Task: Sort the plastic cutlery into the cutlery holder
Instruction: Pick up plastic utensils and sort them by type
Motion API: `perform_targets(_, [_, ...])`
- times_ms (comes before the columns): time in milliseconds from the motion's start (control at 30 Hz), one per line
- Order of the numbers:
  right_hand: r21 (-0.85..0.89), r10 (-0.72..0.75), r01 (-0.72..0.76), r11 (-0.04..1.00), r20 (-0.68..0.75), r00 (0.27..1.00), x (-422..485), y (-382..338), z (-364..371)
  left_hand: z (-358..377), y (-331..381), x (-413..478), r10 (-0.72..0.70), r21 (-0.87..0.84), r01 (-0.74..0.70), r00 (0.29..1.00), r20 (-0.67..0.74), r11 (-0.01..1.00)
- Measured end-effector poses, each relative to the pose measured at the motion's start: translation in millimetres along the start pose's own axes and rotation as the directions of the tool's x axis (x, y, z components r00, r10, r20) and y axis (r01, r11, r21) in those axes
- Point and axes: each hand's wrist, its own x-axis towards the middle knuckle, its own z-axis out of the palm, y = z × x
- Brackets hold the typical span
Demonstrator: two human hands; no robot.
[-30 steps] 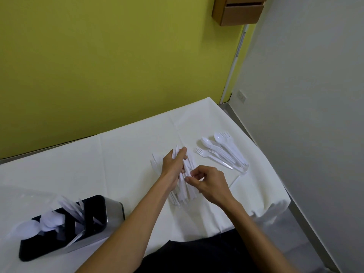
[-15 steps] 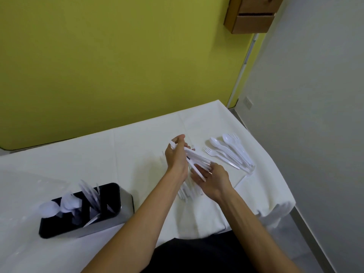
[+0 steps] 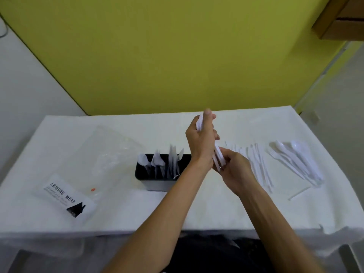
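The clear plastic bag [image 3: 65,196] with its printed label lay flat at the left of the table [image 3: 118,213], apart from the work. It came into view only because I had turned my head left.

The cutlery holder [image 3: 163,170] stood just right of the bag. It was black inside, with spoons and blade-shaped pieces upright in its compartments. A second before it sat at the lower left edge of my view. It now sat at centre, just beside my left wrist.

My left hand [image 3: 201,142] was closed around the bundle of white cutlery [image 3: 218,157], thumb uppermost. A second before, this bundle lay on the table under both hands. Half a second before, it was lifted and roughly level. It was now raised clear of the cloth and tilted steeply, its top end above my left hand. I could not tell the type of piece in the bundle.

My right hand [image 3: 236,170] curled around the bundle's lower end and steadied it from below.

The row of loose cutlery [image 3: 258,164] remained on the cloth just right of my hands. Farther right, the pile of forks and spoons [image 3: 295,160] lay untouched.

Judgement: the pick-up was complete and the transfer to the holder was under way. Insertion into a matching compartment had not yet been done, and two groups remained unsorted.
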Motion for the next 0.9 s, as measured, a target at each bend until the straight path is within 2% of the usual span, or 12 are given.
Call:
perform_targets(133, [-0.064, -0.053, 0.07, 0.995, 0.229, 0.972, -25, 11, 48, -46, 43, -1, 0.079, -0.107, -0.093, 0.988, -0.132, 0.99])
perform_targets(233, [-0.204, -0.169, 0.201, 0.958, 0.162, 0.972, -28, 21, 67, -84, 71, -1, 0.132, -0.158, -0.168, 0.967, -0.219, 0.973])
perform_targets(267, [-0.303, -0.256, 0.276, 0.912, 0.102, 0.961, -26, 24, 68, -96, 77, 0, 0.153, -0.164, -0.198, 0.956, -0.249, 0.966])
perform_targets(333, [-0.582, -0.444, 0.383, 0.718, 0.041, 0.895, -25, 37, 64, -125, 86, 4, 0.188, -0.155, -0.246, 0.93, -0.315, 0.957])
perform_targets(400, [-0.758, -0.517, 0.394, 0.521, 0.087, 0.852, -25, 54, 52, -153, 89, 8, 0.203, -0.144, -0.275, 0.901, -0.384, 0.95])
perform_targets(433, [-0.791, -0.502, 0.385, 0.475, 0.116, 0.857, -25, 63, 45, -166, 88, 9, 0.206, -0.138, -0.285, 0.887, -0.414, 0.949])
perform_targets(500, [-0.815, -0.454, 0.394, 0.425, 0.185, 0.872, -26, 79, 34, -184, 83, 11, 0.21, -0.118, -0.293, 0.864, -0.458, 0.949])
perform_targets(633, [-0.799, -0.508, 0.543, 0.258, 0.366, 0.78, -18, 97, 35, -193, 63, 9, 0.223, -0.079, -0.289, 0.861, -0.456, 0.954])
perform_targets(700, [-0.807, -0.529, 0.547, 0.222, 0.372, 0.763, -9, 96, 39, -185, 51, 8, 0.217, -0.053, -0.263, 0.881, -0.419, 0.963])
perform_targets(800, [-0.85, -0.509, 0.501, 0.163, 0.363, 0.781, 10, 94, 44, -175, 31, 9, 0.209, 0.009, -0.221, 0.907, -0.366, 0.975])
perform_targets(900, [-0.852, -0.533, 0.498, 0.161, 0.35, 0.771, 19, 87, 51, -170, 14, 11, 0.222, 0.099, -0.2, 0.916, -0.335, 0.975])
